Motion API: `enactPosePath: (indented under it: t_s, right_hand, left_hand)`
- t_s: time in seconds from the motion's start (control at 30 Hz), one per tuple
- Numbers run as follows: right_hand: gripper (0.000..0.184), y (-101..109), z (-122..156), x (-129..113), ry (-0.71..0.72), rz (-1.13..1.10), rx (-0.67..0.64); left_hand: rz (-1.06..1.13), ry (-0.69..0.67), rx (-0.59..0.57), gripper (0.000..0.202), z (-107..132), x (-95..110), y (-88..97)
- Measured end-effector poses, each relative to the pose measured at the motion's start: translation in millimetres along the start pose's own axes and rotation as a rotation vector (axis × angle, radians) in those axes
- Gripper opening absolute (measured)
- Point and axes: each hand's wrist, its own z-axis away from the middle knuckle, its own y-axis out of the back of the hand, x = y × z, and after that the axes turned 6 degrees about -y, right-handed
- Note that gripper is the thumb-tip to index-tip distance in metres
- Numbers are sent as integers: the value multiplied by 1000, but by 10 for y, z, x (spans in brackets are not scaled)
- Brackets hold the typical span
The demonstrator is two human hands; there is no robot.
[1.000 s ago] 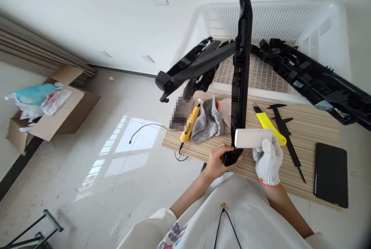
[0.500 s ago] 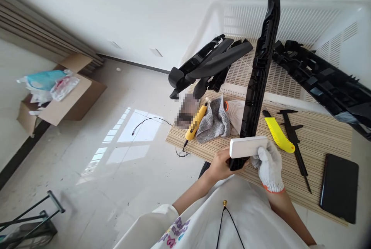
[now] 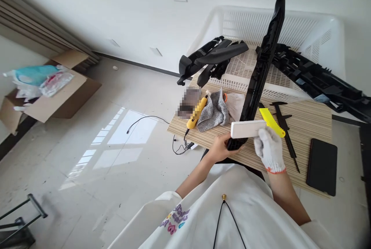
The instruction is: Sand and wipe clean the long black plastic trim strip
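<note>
My bare left hand [image 3: 220,147] is wrapped round the near end of a long black plastic trim piece [image 3: 256,82], which points away from me, its ribbed inner side showing. In my right hand [image 3: 269,146], which wears a white knit glove with an orange cuff, is a flat white rectangular block [image 3: 248,129]. The block lies across the trim piece near its lower end; whether the two touch, I cannot tell. A yellow-handled knife [image 3: 271,122] and black calipers [image 3: 284,131] lie just right of the gloved hand.
A white plastic basket [image 3: 337,48] stands behind the striped table [image 3: 301,115], with black trim pieces [image 3: 223,53] across it. On the table are a grey cloth [image 3: 213,111], a yellow corded tool [image 3: 197,113], another glove [image 3: 234,104] and a phone [image 3: 321,167]. A cardboard box [image 3: 63,94] sits on the floor.
The view has shifted, so table and basket appear slightly higher and smaller. Both hands keep their hold; the white block stays across the trim piece's near end.
</note>
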Motion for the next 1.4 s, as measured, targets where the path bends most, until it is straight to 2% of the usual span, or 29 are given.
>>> enactPosePath:
  t_s: [0.1,0.2,0.27,0.33,0.4,0.47,0.53,0.57,0.67,0.8,0.9,1.0,1.13,1.23,1.4]
  right_hand:
    - [31,179,97,-117,100,-45,0]
    - [43,325,156,-199,138,-39,-48]
    - [49,340,154,-205,186,-62,-95]
    - [48,294,116,-177,250,-74,-99]
    - [39,217,56,-130,298,28,-46]
    - [33,134,1,-74,323,190,55]
    - [31,58,-21,-16,329,253,175]
    - [31,22,-16,11,321,241,204]
    - [35,-79,39,74,270,195,165]
    - [32,-189,93,94,342,60,277]
    - [34,-236,92,85,339,85,215]
    - [35,-245,70,75,407,68,281]
    - [35,-227,22,47,376,141,220]
    - [32,-206,0,19,468,85,343]
    - [39,-107,62,11,424,136,228]
  left_hand:
    - [35,-2,38,32,-5,-6,-17]
    - [43,-11,32,32,3,-31,-26]
    - [38,-23,31,31,8,-41,-21]
    - [33,-33,35,30,8,-41,-11]
    - [33,-32,28,30,5,-41,-1]
    - [39,-24,22,31,2,-50,7]
    - [46,-7,26,32,3,-69,11]
    - [47,4,32,32,5,-79,13]
    - [46,25,41,31,8,-87,15]
    - [79,-33,30,28,1,-36,13]
    - [73,-28,-1,28,-4,-2,14]
    - [63,-21,3,30,-5,-2,19]
    - [59,-44,4,27,-4,-19,21]
    - [73,-47,34,29,-1,-12,14]
    - [166,-3,91,36,-3,-7,1]
